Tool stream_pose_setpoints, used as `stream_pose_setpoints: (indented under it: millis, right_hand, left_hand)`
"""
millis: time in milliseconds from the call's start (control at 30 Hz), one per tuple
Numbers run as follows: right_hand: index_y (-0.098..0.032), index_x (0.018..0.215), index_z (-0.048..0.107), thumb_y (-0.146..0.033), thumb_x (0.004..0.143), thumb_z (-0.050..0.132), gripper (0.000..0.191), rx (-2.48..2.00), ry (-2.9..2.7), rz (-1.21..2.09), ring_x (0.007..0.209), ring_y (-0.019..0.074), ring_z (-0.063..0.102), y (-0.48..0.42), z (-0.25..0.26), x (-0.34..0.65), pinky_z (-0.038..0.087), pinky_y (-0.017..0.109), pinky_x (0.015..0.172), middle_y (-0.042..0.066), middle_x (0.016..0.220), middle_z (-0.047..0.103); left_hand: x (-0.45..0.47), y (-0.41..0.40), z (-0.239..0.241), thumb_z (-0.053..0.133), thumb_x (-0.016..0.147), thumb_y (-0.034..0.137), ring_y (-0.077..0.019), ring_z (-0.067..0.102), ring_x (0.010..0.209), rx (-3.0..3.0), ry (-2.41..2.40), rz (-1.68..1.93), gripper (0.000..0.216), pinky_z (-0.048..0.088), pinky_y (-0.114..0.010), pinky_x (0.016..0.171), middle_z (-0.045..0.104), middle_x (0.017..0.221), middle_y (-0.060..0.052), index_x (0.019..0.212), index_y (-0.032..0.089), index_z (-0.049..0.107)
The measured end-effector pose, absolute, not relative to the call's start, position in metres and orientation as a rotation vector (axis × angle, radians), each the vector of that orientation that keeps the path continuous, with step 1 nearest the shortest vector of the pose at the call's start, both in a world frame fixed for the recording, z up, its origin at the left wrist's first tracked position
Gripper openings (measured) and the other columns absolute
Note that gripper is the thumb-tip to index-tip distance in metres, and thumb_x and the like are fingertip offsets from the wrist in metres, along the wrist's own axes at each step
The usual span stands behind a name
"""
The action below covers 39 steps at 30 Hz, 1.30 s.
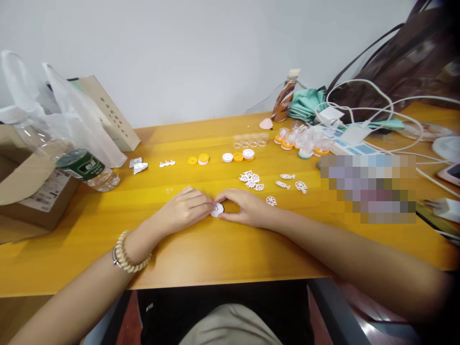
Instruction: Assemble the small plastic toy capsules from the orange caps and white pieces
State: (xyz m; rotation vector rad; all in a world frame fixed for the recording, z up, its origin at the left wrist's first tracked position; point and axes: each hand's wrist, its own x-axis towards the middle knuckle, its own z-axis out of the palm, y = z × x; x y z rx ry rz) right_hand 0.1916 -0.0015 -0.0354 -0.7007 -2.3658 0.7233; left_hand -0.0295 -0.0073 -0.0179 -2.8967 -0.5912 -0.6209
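Between my two hands, low over the wooden table point(172, 268), is a small round white plastic disc point(217, 210). My left hand point(187, 207) has its fingers closed on the disc's left edge. My right hand point(244, 207) pinches its right side between thumb and fingers. Just beyond the right hand lies a group of white spoked plastic pieces point(250, 180). More flat white pieces point(282, 184) are to its right. Farther back sit white and orange round caps point(237, 157), and clear plastic cups point(250, 140) stand in a row behind them.
At left are an open cardboard box point(36, 201), a water bottle point(86, 167) and a white plastic bag point(82, 124). Finished-looking clear domes on coloured bases point(305, 143), a brown drink bottle point(285, 98), a power strip point(352, 143) and white cables point(391, 103) occupy the right side.
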Motion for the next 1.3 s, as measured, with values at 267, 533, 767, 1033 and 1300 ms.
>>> stream_pose_setpoints:
  millis: [267,533,767,1033,1300]
  right_hand:
    - [-0.015,0.098,0.057,-0.024,0.079,0.061,0.021,-0.683,-2.378,0.712,0.087,0.0168,0.061,-0.003,-0.034,0.191,0.046,0.028,0.079,0.006,0.093,0.067]
    - [-0.016,0.098,0.057,-0.024,0.079,0.061,0.021,-0.68,-2.38,0.724,0.088,0.0168,0.06,-0.002,-0.035,0.192,0.047,0.029,0.079,0.005,0.093,0.066]
    - [-0.018,0.098,0.056,-0.023,0.078,0.062,0.021,-0.687,-2.368,0.747,0.088,0.0168,0.061,-0.002,-0.035,0.192,0.047,0.029,0.08,0.005,0.094,0.066]
    - [-0.016,0.096,0.057,-0.023,0.077,0.062,0.02,-0.682,-2.358,0.736,0.086,0.0172,0.061,-0.002,-0.034,0.191,0.047,0.029,0.078,0.006,0.091,0.067]
    - [-0.018,0.097,0.061,-0.022,0.08,0.06,0.017,-0.614,-2.385,0.716,0.088,0.0171,0.061,-0.001,-0.035,0.191,0.046,0.03,0.082,0.005,0.093,0.068]
  left_hand:
    - [-0.031,-0.007,-0.018,0.051,0.087,0.014,-0.015,0.061,0.082,-2.791,-0.466,-0.618,0.01,0.039,-0.029,0.069,0.069,0.088,-0.005,0.096,0.015,0.056]
    - [-0.03,-0.01,-0.015,0.049,0.089,0.015,-0.0145,0.061,0.086,-2.835,-0.471,-0.559,0.011,0.038,-0.029,0.073,0.07,0.09,-0.005,0.095,0.016,0.057]
    - [-0.035,-0.01,-0.011,0.051,0.088,0.017,-0.0148,0.058,0.088,-2.922,-0.667,-0.587,0.017,0.038,-0.029,0.074,0.068,0.096,-0.005,0.102,0.019,0.06]
    - [-0.037,-0.009,-0.011,0.049,0.087,0.02,-0.016,0.052,0.08,-3.034,-0.681,-0.459,0.023,0.039,-0.031,0.074,0.06,0.083,-0.005,0.106,0.023,0.063]
    - [-0.033,-0.012,-0.005,0.047,0.088,0.02,-0.0161,0.051,0.08,-3.131,-0.739,-0.411,0.021,0.041,-0.031,0.075,0.06,0.083,-0.006,0.098,0.018,0.065]
